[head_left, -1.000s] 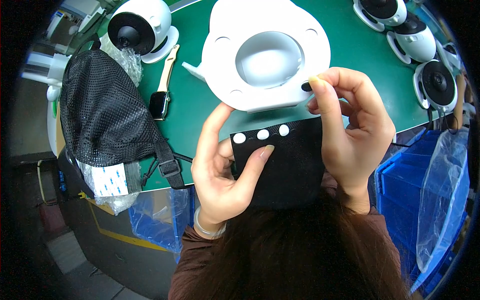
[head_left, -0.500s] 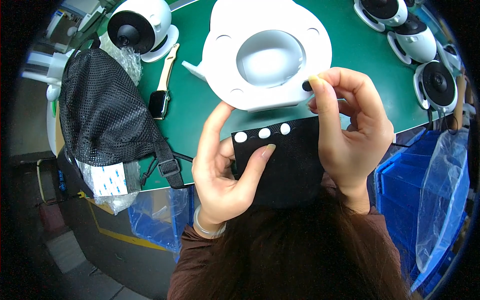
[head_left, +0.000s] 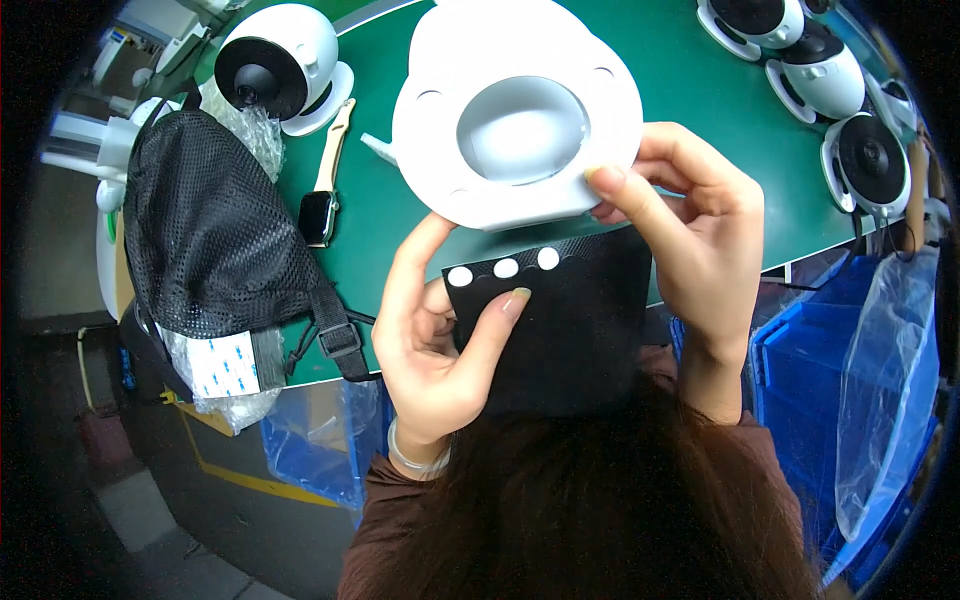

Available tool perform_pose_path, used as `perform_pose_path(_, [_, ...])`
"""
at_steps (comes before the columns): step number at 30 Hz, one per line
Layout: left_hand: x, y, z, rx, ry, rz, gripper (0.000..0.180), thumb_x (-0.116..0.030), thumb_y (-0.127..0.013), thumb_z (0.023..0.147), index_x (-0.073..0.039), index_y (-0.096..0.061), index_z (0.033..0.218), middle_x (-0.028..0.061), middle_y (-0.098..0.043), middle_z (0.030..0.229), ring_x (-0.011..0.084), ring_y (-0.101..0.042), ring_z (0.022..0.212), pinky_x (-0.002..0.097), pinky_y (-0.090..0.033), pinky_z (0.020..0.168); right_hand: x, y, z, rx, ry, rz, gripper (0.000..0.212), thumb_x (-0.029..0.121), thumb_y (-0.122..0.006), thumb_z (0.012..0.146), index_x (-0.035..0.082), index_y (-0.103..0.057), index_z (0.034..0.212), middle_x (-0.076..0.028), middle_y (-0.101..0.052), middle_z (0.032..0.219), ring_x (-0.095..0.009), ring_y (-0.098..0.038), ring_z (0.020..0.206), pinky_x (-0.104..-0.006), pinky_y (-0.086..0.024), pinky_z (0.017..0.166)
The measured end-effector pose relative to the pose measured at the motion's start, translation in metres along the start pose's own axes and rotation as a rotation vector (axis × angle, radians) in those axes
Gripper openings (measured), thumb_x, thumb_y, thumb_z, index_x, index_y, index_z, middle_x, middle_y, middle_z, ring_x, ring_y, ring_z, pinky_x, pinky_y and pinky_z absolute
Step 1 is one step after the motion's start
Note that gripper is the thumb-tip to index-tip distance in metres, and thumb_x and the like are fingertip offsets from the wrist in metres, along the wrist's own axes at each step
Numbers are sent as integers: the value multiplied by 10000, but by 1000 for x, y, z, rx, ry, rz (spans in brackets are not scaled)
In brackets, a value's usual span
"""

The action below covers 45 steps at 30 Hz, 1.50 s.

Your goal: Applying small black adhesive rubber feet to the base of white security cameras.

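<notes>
My left hand [head_left: 435,330] holds a black sheet [head_left: 555,320] that carries three small white round pads [head_left: 505,268] along its top edge; the thumb lies across the sheet. My right hand [head_left: 690,225] is at the lower right rim of a white round plastic base [head_left: 515,110] with a grey dished centre. Its fingertips pinch at that rim, right where the black sheet meets it. What they pinch is too small to tell. The base lies on the green table [head_left: 380,250].
A black mesh bag [head_left: 215,235] with a strap and a sheet of white pads [head_left: 225,365] sits at the left table edge. A wristwatch [head_left: 322,205] lies beside it. White round camera units stand at top left [head_left: 275,65] and top right [head_left: 860,155]. Blue crates [head_left: 810,380] stand below.
The right fingertips have stayed at the base's rim; both hands and the black sheet have shifted only slightly.
</notes>
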<state>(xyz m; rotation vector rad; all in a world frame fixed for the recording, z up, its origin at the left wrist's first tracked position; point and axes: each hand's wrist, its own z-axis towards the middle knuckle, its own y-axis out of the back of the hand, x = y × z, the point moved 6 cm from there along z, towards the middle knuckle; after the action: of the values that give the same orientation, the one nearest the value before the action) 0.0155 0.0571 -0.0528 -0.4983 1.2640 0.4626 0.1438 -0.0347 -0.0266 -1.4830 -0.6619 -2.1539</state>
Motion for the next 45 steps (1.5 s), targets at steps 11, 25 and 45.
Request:
perform_pose_path(11, [-14, 16, -23, -7, -199, 4, 549, 145, -563, 631, 108, -353, 1137, 214, -448, 1142, 167, -583, 734, 227, -450, 692, 41, 8, -19, 347, 464, -306, 429, 171, -739, 547, 40, -588, 926, -85, -589, 881, -230, -572, 798, -288, -461, 676])
perform_pose_path(25, [-46, -15, 5, 128, -257, 521, 221, 56, -694, 549, -2, -623, 749, 79, -584, 676, 135, -536, 558, 210, -406, 504, 44, 20, -26, 373, 539, -310, 288, 164, -665, 626, 78, -553, 877, -46, -514, 742, -209, -531, 631, -289, -429, 539])
perform_pose_path(45, [-29, -15, 14, 285, -308, 475, 242, 57, -680, 575, 17, -627, 808, 108, -628, 733, 148, -607, 629, 200, -452, 557, 14, 24, -18, 417, 338, -90, 242, 84, -699, 612, 47, -580, 819, -34, -550, 709, -144, -539, 617, -232, -421, 533])
